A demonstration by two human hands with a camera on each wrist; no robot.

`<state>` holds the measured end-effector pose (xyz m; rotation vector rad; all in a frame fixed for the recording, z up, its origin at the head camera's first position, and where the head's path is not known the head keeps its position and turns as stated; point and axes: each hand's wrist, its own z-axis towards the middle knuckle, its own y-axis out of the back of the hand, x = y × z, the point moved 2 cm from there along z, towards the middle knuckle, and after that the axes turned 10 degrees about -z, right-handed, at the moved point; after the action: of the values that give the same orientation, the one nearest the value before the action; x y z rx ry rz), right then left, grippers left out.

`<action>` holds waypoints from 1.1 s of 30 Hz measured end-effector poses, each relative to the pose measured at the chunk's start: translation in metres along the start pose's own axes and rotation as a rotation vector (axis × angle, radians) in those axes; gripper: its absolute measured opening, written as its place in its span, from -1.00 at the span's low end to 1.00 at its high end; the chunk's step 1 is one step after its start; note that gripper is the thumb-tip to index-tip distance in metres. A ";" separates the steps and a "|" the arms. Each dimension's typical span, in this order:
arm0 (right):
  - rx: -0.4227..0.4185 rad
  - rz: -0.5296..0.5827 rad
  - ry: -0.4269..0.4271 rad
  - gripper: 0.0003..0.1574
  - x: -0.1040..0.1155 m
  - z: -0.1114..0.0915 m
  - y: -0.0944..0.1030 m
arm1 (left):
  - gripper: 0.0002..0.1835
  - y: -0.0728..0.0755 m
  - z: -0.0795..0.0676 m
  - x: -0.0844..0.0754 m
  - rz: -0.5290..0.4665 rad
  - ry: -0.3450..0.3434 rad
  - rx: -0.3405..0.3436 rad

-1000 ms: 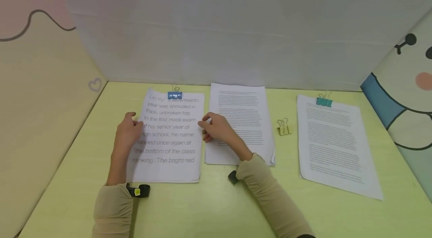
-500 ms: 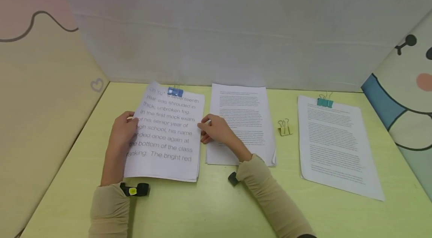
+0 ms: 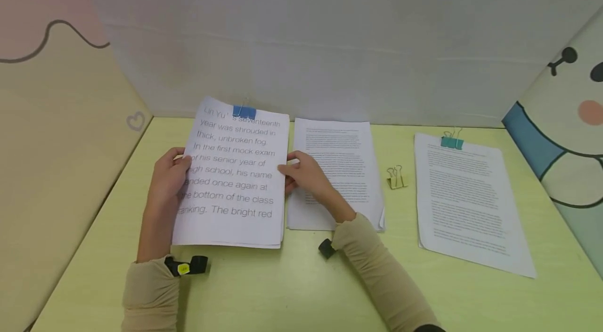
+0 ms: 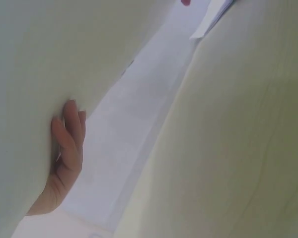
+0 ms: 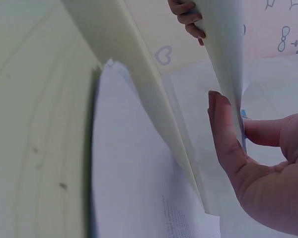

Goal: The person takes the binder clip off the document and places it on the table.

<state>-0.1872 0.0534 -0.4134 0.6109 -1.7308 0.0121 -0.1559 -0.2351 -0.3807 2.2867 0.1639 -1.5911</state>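
above the table (image 3: 282,290), perhaps several clipped sheets (image 3: 231,177)

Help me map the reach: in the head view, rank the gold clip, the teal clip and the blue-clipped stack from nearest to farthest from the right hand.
1. Blue-clipped stack: its right edge is pinched by the right hand.
2. Gold clip: right of the hand, on the table.
3. Teal clip: farther right, at the top of the rightmost stack.

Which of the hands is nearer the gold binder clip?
Right. The right hand pinches the right edge of the large-print stack, left of the gold binder clip; the left hand grips the left edge, farther from the clip.
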 end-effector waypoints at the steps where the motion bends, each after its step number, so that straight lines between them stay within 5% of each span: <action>1: -0.020 0.012 0.001 -0.56 0.001 -0.001 0.002 | -0.56 -0.002 -0.001 -0.001 -0.009 -0.010 0.003; 8: -0.096 0.089 0.026 -0.61 0.005 -0.003 0.024 | -0.59 -0.020 -0.010 -0.012 0.007 -0.051 0.050; 24: -0.241 0.190 -0.023 -0.55 0.004 -0.007 0.080 | -0.61 -0.045 -0.015 -0.009 0.047 -0.087 0.176; 33: -0.473 0.246 -0.019 -0.66 0.001 -0.014 0.106 | -0.64 -0.059 -0.018 -0.008 0.057 -0.099 0.211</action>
<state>-0.2172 0.1492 -0.3755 0.0509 -1.7366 -0.2248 -0.1600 -0.1730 -0.3805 2.3355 -0.0976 -1.7610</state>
